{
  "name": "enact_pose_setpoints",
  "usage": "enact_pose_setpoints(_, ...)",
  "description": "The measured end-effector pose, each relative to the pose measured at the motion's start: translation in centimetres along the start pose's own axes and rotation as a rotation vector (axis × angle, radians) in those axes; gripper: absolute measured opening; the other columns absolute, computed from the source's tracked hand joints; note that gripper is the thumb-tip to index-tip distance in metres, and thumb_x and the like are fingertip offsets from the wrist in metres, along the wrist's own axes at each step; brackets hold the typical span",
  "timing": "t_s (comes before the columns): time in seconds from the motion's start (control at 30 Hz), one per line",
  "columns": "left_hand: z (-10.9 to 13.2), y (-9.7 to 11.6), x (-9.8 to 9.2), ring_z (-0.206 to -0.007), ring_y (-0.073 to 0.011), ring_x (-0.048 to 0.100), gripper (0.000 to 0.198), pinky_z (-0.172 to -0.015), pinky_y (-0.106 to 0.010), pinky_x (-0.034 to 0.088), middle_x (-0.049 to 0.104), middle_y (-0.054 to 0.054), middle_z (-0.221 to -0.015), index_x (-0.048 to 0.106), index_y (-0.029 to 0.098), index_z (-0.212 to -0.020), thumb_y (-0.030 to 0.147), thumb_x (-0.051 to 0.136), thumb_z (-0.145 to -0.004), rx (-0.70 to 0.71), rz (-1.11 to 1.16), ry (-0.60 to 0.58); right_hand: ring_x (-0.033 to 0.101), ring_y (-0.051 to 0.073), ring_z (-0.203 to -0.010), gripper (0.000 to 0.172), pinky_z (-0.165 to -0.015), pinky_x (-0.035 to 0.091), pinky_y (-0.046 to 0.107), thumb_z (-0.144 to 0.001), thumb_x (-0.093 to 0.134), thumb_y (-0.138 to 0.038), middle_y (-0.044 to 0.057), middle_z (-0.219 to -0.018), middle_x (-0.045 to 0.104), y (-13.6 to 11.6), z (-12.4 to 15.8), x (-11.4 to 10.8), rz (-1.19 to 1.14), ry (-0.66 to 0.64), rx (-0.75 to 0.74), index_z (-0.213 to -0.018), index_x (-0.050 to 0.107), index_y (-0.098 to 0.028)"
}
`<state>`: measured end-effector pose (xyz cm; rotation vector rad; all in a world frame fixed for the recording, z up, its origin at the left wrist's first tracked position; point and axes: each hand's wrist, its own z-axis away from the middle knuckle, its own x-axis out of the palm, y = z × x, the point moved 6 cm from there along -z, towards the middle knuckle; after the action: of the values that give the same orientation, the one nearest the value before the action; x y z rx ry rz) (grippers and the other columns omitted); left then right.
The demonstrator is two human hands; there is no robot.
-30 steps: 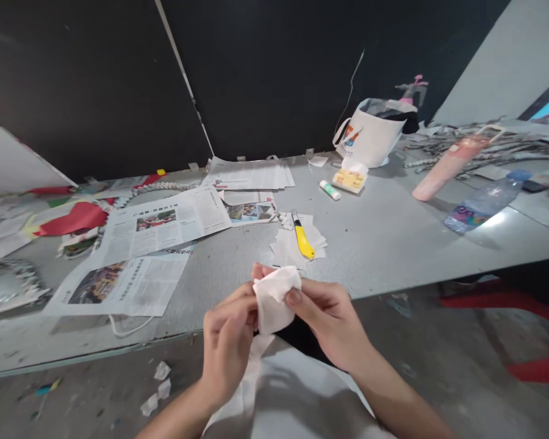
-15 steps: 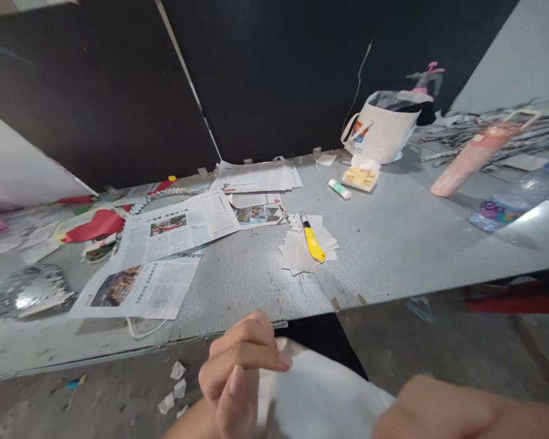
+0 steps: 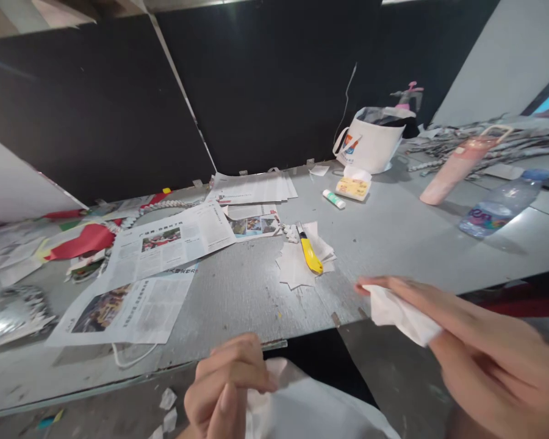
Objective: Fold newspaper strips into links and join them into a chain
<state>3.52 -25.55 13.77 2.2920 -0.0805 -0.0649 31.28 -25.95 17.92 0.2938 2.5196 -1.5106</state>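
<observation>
At the front edge of the table, my left hand (image 3: 231,384) is closed with curled fingers on the corner of a white sheet (image 3: 311,402), which hangs below the edge over my lap. My right hand (image 3: 480,341), out to the right, pinches a small crumpled piece of white paper (image 3: 402,314) between its thumb and fingers. Beyond the hands, a yellow-handled knife (image 3: 310,253) lies on a stack of small white paper pieces (image 3: 295,265).
Newspaper sheets (image 3: 169,247) spread over the table's left side. A glue stick (image 3: 333,199), tissue pack (image 3: 354,185), white bag (image 3: 373,143), pink tumbler (image 3: 457,171) and plastic bottle (image 3: 503,204) stand or lie at the right. Paper scraps (image 3: 168,399) litter the floor.
My right hand has risen from the bottom edge to above the table's front edge, and a crumpled white paper piece now shows in it. My left hand keeps its grip; the view has tilted slightly.
</observation>
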Motion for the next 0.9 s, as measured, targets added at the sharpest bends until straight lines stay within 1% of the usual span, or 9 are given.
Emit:
enact_pose_setpoints(0.07, -0.5, -0.1, -0.5, -0.046, -0.0171, 0.05, 0.043, -0.048, -0.032, 0.04, 0.059, -0.004, -0.056, 0.078, 0.023, -0.092, 0.038, 0.041, -0.109, 0.038, -0.011, -0.01, 0.077, 0.028, -0.106, 0.042, -0.082, 0.062, 0.04, -0.103, 0.055, -0.014, 0.0, -0.117, 0.079, 1.3, 0.0, -0.6, 0.145, 0.182, -0.045, -0.116, 0.084, -0.041)
enact_pose_setpoints(0.17, -1.1, -0.2, -1.1, -0.048, -0.0153, 0.051, 0.043, -0.05, -0.03, 0.041, 0.058, -0.003, -0.057, 0.077, 0.02, -0.093, 0.032, 0.039, -0.11, 0.083, -0.037, -0.059, 0.07, 0.024, -0.087, 0.034, -0.065, 0.052, 0.033, -0.108, 0.048, -0.027, 0.006, -0.097, 0.073, 4.4, -0.1, -0.5, 0.202, 0.159, 0.03, -0.09, 0.077, -0.027)
enact_pose_setpoints(0.3, -1.6, -0.8, -1.5, -0.054, -0.0153, 0.056, 0.04, -0.054, -0.03, 0.043, 0.062, -0.004, -0.063, 0.076, 0.018, -0.1, 0.029, 0.039, -0.112, 0.121, -0.081, -0.183, 0.054, 0.017, -0.065, 0.037, -0.056, 0.044, 0.028, -0.106, 0.055, -0.046, 0.002, -0.076, 0.058, 7.4, 0.8, -1.4, 0.3, 0.103, 0.212, -0.078, 0.058, -0.024)
enact_pose_setpoints(0.37, -1.9, -1.1, -1.6, -0.056, -0.0158, 0.059, 0.038, -0.055, -0.03, 0.045, 0.064, -0.005, -0.065, 0.076, 0.018, -0.104, 0.027, 0.04, -0.111, 0.137, -0.1, -0.243, 0.053, 0.016, -0.063, 0.035, -0.056, 0.044, 0.026, -0.107, 0.055, -0.048, 0.0, -0.074, 0.055, 8.5, 1.7, -1.6, 0.344, 0.048, 0.306, -0.081, 0.057, -0.024)
enact_pose_setpoints(0.43, -2.2, -1.2, -1.6, -0.057, -0.0154, 0.06, 0.036, -0.056, -0.029, 0.045, 0.066, -0.005, -0.068, 0.074, 0.017, -0.106, 0.026, 0.04, -0.111, 0.158, -0.114, -0.297, 0.061, 0.018, -0.069, 0.027, -0.062, 0.05, 0.026, -0.107, 0.053, -0.049, 0.001, -0.079, 0.062, 9.4, 2.8, -1.6, 0.372, -0.021, 0.369, -0.1, 0.065, -0.026)
enact_pose_setpoints(0.53, -2.7, -1.0, -1.1, -0.059, -0.0147, 0.06, 0.035, -0.057, -0.028, 0.045, 0.068, -0.006, -0.071, 0.072, 0.016, -0.107, 0.023, 0.038, -0.111, 0.199, -0.142, -0.374, 0.068, 0.02, -0.072, 0.032, -0.071, 0.057, 0.029, -0.107, 0.052, -0.049, 0.001, -0.081, 0.068, 10.3, 3.9, -1.4, 0.343, -0.117, 0.37, -0.124, 0.064, -0.026)
enact_pose_setpoints(0.77, -4.8, -1.1, 0.5, -0.055, -0.0146, 0.054, 0.03, -0.055, -0.029, 0.04, 0.067, -0.005, -0.069, 0.069, 0.016, -0.103, 0.014, 0.04, -0.104, 0.346, -0.336, -0.503, 0.062, 0.015, -0.051, 0.031, -0.053, 0.05, 0.025, -0.101, 0.06, -0.044, -0.001, -0.065, 0.067, 11.6, 5.5, 0.5, 0.282, -0.421, 0.583, -0.079, 0.07, -0.025)
enact_pose_setpoints(0.83, -6.2, -2.5, 0.8, -0.057, -0.0136, 0.055, 0.028, -0.056, -0.028, 0.04, 0.068, -0.004, -0.069, 0.07, 0.015, -0.103, 0.01, 0.043, -0.101, 0.335, -0.405, -0.539, 0.069, 0.019, -0.06, 0.029, -0.056, 0.055, 0.026, -0.097, 0.064, -0.042, 0.001, -0.069, 0.074, 12.0, 5.9, 0.8, 0.364, -0.484, 0.567, -0.077, 0.076, -0.026)
enact_pose_setpoints(0.9, -7.8, -4.9, 1.1, -0.059, -0.0125, 0.058, 0.027, -0.06, -0.026, 0.044, 0.069, -0.002, -0.07, 0.072, 0.016, -0.099, 0.012, 0.045, -0.103, 0.28, -0.461, -0.566, 0.079, 0.025, -0.081, 0.024, -0.072, 0.064, 0.031, -0.094, 0.065, -0.04, 0.005, -0.089, 0.083, 12.6, 6.2, 0.4, 0.469, -0.444, 0.507, -0.086, 0.084, -0.028)
